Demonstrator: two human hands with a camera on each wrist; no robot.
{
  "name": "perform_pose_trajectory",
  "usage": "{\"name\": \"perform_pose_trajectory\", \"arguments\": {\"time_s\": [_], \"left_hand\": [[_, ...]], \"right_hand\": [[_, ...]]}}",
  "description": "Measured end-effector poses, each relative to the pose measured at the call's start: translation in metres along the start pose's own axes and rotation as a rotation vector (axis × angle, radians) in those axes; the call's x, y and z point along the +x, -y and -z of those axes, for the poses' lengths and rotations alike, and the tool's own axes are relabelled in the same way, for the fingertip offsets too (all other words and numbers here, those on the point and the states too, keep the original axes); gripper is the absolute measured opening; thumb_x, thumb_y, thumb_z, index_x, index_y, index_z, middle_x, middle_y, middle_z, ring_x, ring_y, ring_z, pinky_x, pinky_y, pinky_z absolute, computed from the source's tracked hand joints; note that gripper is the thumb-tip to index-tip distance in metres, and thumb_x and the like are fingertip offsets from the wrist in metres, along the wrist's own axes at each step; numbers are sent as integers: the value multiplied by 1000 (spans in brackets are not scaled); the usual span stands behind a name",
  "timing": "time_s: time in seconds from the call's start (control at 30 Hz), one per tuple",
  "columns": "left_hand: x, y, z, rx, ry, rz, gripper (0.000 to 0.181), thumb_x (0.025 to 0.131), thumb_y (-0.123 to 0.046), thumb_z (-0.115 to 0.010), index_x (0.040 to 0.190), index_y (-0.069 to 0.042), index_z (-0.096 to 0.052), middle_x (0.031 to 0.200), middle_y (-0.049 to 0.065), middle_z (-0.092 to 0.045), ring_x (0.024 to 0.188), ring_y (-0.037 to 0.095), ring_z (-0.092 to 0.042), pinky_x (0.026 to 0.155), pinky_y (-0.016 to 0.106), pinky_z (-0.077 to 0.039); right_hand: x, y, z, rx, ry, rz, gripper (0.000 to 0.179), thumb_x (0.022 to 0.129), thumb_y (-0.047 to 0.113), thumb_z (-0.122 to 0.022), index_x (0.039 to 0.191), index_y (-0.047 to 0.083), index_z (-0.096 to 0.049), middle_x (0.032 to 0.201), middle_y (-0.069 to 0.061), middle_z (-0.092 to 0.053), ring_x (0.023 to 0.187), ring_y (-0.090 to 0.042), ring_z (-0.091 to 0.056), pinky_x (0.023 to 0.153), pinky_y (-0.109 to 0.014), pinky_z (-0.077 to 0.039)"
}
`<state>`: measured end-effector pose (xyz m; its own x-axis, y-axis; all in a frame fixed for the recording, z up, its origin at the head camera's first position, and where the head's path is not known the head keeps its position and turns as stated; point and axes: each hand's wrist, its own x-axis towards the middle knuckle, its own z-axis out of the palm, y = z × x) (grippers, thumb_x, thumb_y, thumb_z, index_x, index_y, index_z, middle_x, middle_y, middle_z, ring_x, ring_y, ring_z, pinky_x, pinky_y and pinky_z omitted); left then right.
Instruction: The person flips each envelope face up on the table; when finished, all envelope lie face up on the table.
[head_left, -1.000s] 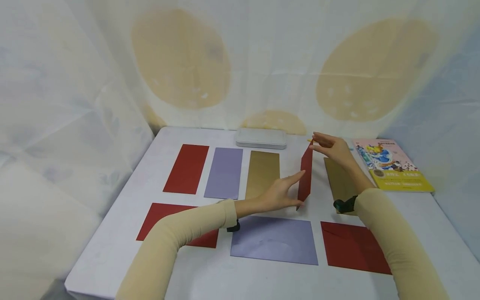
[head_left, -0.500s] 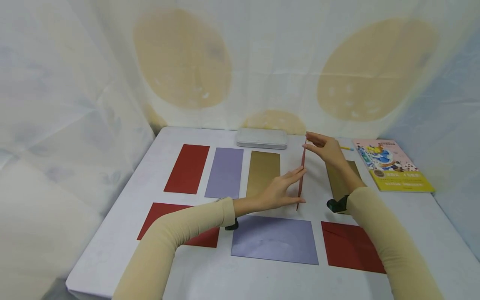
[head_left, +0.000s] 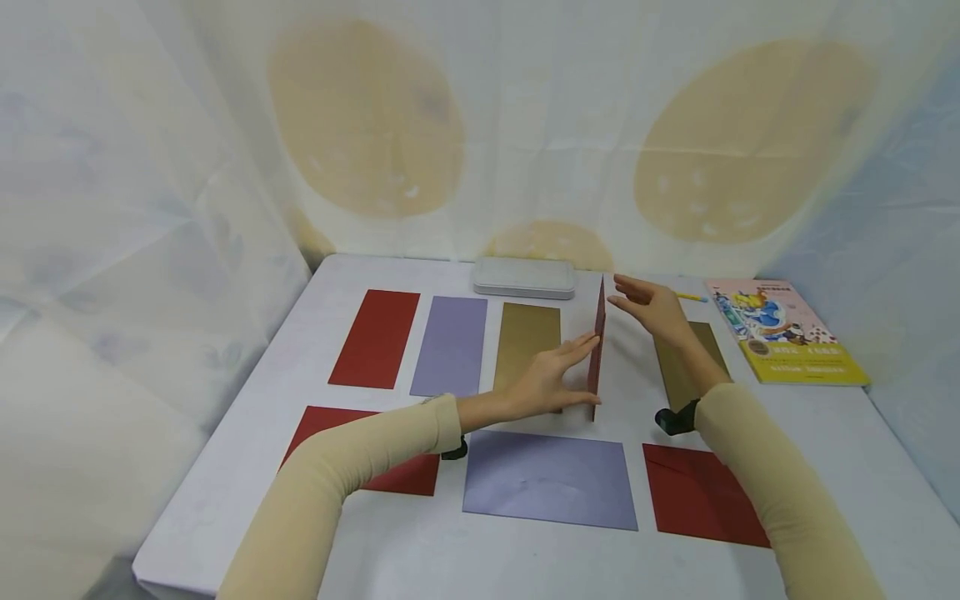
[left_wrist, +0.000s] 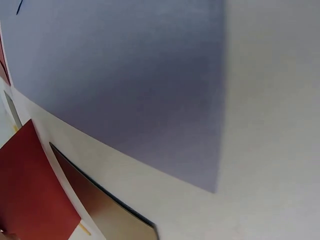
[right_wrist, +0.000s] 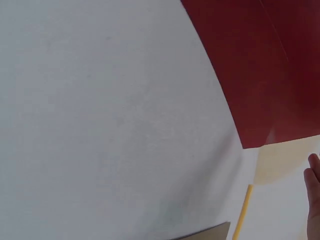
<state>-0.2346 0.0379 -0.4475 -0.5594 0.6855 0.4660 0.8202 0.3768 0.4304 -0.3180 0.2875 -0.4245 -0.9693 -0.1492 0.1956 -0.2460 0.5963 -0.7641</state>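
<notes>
A red envelope (head_left: 597, 358) stands upright, almost edge-on in the head view. My left hand (head_left: 546, 385) holds it from the left, thumb low and fingers higher up. Its broad red face (right_wrist: 280, 75), with a flap seam, fills the upper right of the right wrist view. Just right of the envelope's far end is my right hand (head_left: 651, 310), apart from it, with fingers extended and nothing held. In the left wrist view, a lavender envelope (left_wrist: 140, 80) lies below the left wrist, and the red envelope (left_wrist: 32, 185) appears at lower left.
Flat on the white table lie red envelopes (head_left: 375, 337) (head_left: 705, 496), a lavender envelope (head_left: 450, 346) and gold envelopes (head_left: 527, 342) (head_left: 678, 367). A metal case (head_left: 523, 277) is at the back, a pencil (head_left: 692, 297) and a book (head_left: 783, 329) at right.
The red envelope has turned from showing its face to edge-on and shifted slightly left with the left hand. My right hand has let go of its far end.
</notes>
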Motion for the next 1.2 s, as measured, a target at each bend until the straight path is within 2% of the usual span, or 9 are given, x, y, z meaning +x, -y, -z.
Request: {"name": "perform_pose_trajectory", "arguments": {"time_s": [0.13, 0.23, 0.37, 0.5, 0.87, 0.97, 1.0, 1.1, 1.2], "left_hand": [[-4, 6, 0, 10, -12, 4, 87, 79, -37, -80, 146, -1, -39, 150, 12, -39, 134, 22, -40, 106, 24, -34], [-7, 9, 2, -1, -16, 7, 86, 79, -36, -80, 144, 2, -40, 149, 14, -39, 132, 26, -43, 105, 27, -36], [-12, 12, 4, -15, 5, 39, 85, 80, -35, -80, 145, 2, -39, 149, 13, -39, 129, 30, -46, 106, 29, -35], [-16, 16, 4, -10, 39, 61, 84, 81, -37, -78, 145, 0, -39, 149, 11, -39, 132, 26, -43, 106, 28, -34], [-17, 18, 1, 8, 95, 57, 76, 83, -38, -76, 141, 1, -46, 145, 13, -43, 128, 24, -47, 101, 26, -40], [-16, 18, -1, 16, 140, 65, 73, 84, -40, -74, 140, 0, -48, 145, 12, -44, 105, 18, -63, 88, 17, -44], [-16, 18, -1, 16, 156, 68, 72, 85, -40, -74, 139, -1, -49, 144, 12, -45, 93, 16, -64, 81, 15, -45], [-17, 19, -5, 27, 197, 65, 69, 86, -42, -72, 138, -1, -51, 142, 13, -48, 81, 13, -62, 70, 15, -41], [-17, 18, -8, 41, 229, 67, 69, 86, -43, -72, 136, 0, -53, 140, 14, -50, 93, 13, -63, 70, 14, -39]], "right_hand": [[-3, -6, -2, -69, 72, -16, 60, 94, 37, -63, 141, 2, -48, 139, -21, -49, 125, -39, -49, 97, -51, -43], [-6, -9, -5, -115, 143, -28, 59, 96, 33, -62, 140, -2, -47, 140, -22, -48, 125, -42, -48, 95, -53, -44], [-12, -13, -9, -129, 224, -60, 60, 96, 33, -61, 142, -1, -44, 140, -24, -47, 126, -43, -46, 95, -56, -43], [-16, -15, -11, -157, 269, -71, 62, 95, 34, -62, 144, 0, -42, 141, -26, -45, 127, -45, -45, 95, -57, -43], [-19, -27, -8, -185, 283, -56, 65, 93, 32, -66, 144, 1, -42, 143, -26, -42, 127, -47, -43, 95, -55, -43], [-22, -30, -6, -190, 289, -52, 64, 92, 30, -67, 144, 2, -42, 144, -27, -40, 128, -48, -42, 96, -56, -42], [-23, -30, -5, -193, 291, -46, 64, 92, 29, -67, 144, 1, -42, 144, -27, -40, 128, -48, -41, 96, -56, -41], [-25, -32, -3, -215, 291, -28, 62, 91, 26, -69, 142, 1, -45, 142, -27, -42, 126, -49, -43, 97, -57, -41], [-27, -32, -2, -242, 288, -15, 60, 90, 25, -70, 141, 2, -48, 139, -28, -47, 124, -49, -45, 96, -58, -41]]}}
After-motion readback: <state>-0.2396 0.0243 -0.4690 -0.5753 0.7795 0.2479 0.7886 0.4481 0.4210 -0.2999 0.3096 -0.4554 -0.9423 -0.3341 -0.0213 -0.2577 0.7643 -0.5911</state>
